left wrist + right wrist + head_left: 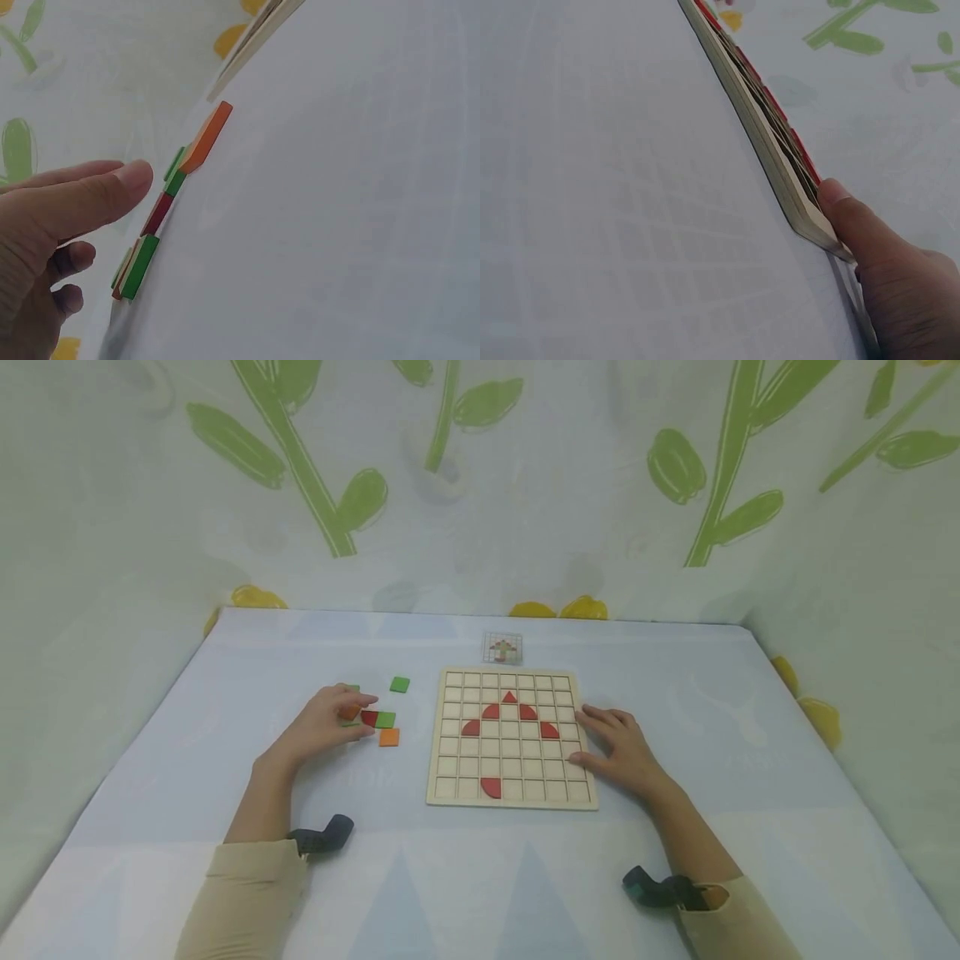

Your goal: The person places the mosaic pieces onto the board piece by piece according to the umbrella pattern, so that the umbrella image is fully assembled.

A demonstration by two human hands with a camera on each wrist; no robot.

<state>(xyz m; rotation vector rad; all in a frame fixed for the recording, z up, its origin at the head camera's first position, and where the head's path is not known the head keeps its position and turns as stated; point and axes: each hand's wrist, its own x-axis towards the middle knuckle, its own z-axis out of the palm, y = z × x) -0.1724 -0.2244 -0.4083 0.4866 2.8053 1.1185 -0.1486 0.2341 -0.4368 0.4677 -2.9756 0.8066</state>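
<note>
My left hand (322, 720) hovers over a loose group of small square tiles, thumb and forefinger apart. Between those fingertips lies a dark red tile (369, 718), touching a green tile (386, 720); the left wrist view shows a gap between the thumb (135, 178) and the tiles. Nearer me is an orange tile (389, 737). The hand partly hides other tiles. My right hand (618, 750) rests at the right edge of a wooden grid board (437, 777), thumb on its rim. Several red pieces sit in the grid: a triangle (509, 697) and quarter circles (491, 788).
Behind the board lies a small picture card (503, 648) with a red and green pattern on a grid. A separate green tile (400, 684) lies left of the board. Leaf-patterned cloth walls (555, 485) stand around the table's back and sides.
</note>
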